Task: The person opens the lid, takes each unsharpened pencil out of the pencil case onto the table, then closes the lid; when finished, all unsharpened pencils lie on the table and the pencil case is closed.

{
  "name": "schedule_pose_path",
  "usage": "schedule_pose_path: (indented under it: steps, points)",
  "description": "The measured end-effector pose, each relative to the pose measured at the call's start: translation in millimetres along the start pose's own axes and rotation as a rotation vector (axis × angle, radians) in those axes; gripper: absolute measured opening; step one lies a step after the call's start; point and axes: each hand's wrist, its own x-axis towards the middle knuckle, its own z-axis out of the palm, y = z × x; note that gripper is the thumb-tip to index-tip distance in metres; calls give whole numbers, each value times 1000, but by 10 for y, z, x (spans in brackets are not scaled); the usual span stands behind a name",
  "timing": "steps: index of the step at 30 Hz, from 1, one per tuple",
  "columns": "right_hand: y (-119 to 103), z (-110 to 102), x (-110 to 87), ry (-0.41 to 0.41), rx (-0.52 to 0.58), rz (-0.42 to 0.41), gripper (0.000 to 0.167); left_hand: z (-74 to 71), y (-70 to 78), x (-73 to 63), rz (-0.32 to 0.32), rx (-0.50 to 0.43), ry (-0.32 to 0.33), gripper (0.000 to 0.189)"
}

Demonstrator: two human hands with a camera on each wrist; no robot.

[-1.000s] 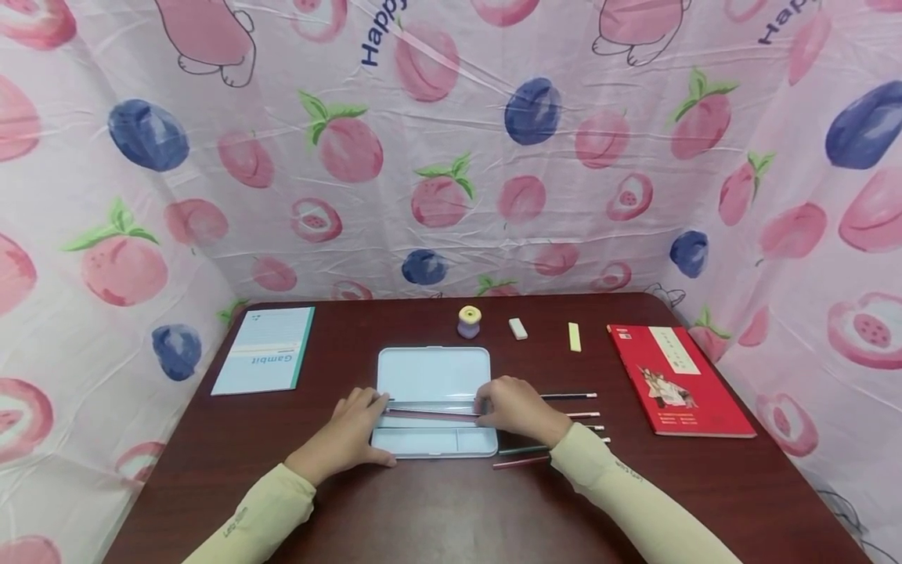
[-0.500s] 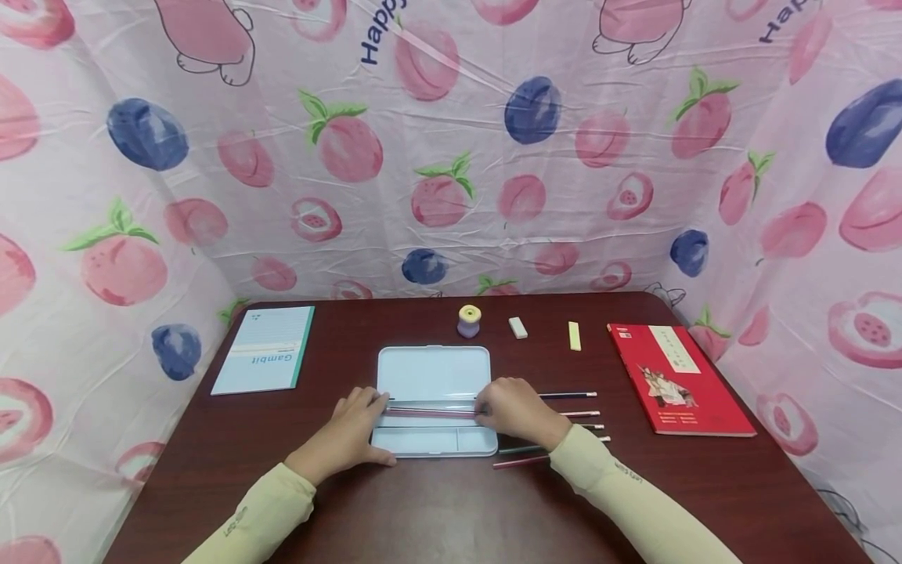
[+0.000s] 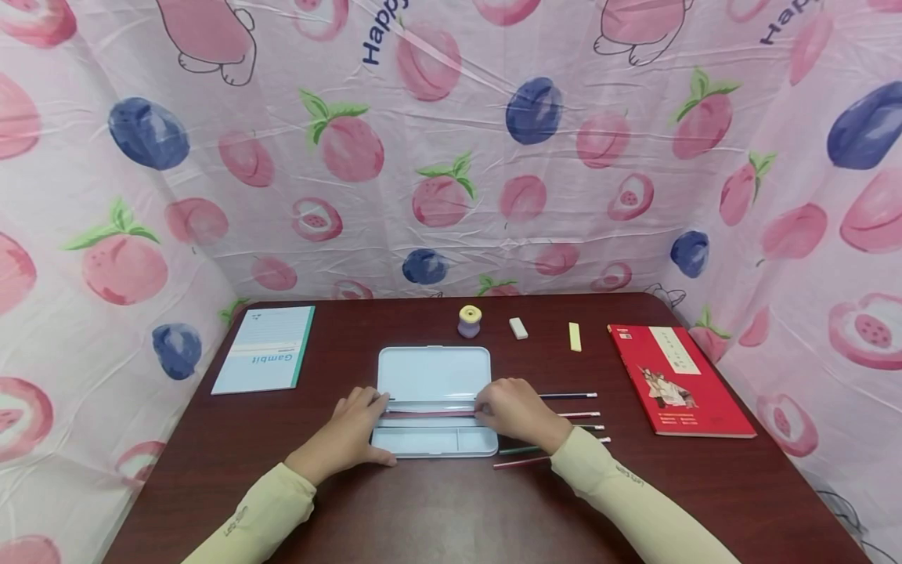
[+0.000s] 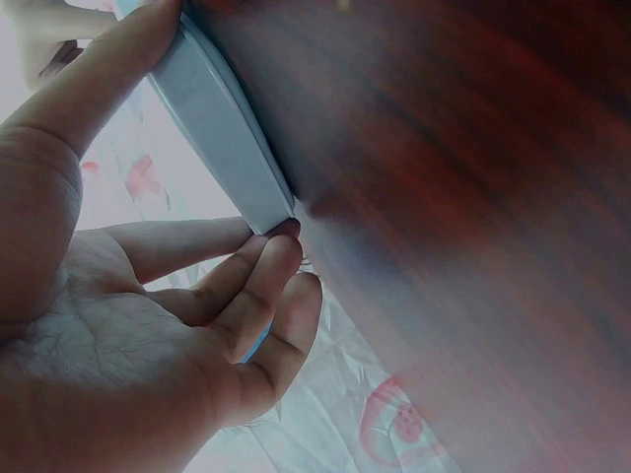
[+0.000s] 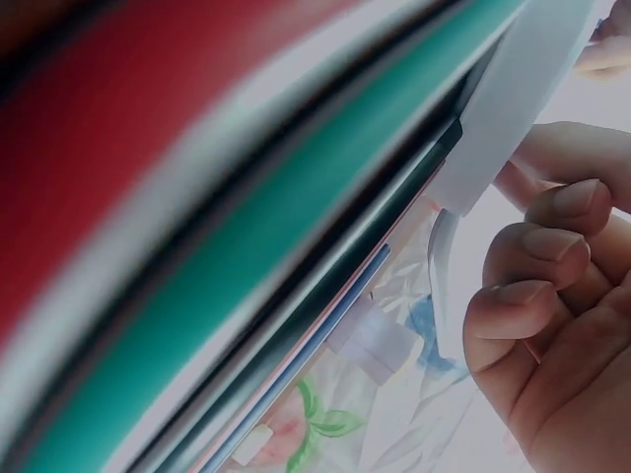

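Note:
A pale blue pencil case lies unfolded on the table, lid leaning back. My left hand holds its left end, thumb at the front corner and fingers at the rear; the left wrist view shows thumb and fingertips against the case wall. Over the case my right hand pinches a reddish pencil, which runs lengthwise along the tray. The right fingertips are partly hidden in the head view; in the right wrist view, several fingers curl beside the case.
Several pencils lie to the right, partly under the right forearm. Behind stand a yellow-and-purple spool-shaped thing, a white eraser and a yellow strip. A notebook lies left, a red book right.
The pencil in my right hand has turned from a slight slant to nearly level along the case. Both hands have stayed almost in place.

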Motion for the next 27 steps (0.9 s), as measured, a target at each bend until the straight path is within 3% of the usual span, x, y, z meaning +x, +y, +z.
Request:
schedule_pose_path:
  steps: [9, 17, 27]
  points:
    - [22, -51, -131, 110, -63, -37, 6, 11, -16, 5, 14, -5, 16, 104]
    - [124, -164, -356, 157, 8, 6, 10, 29, -34, 15, 27, 12, 22, 104]
    - [335, -421, -765, 54, 218, 127, 10, 19, -3, -1, -5, 0, 5, 104]
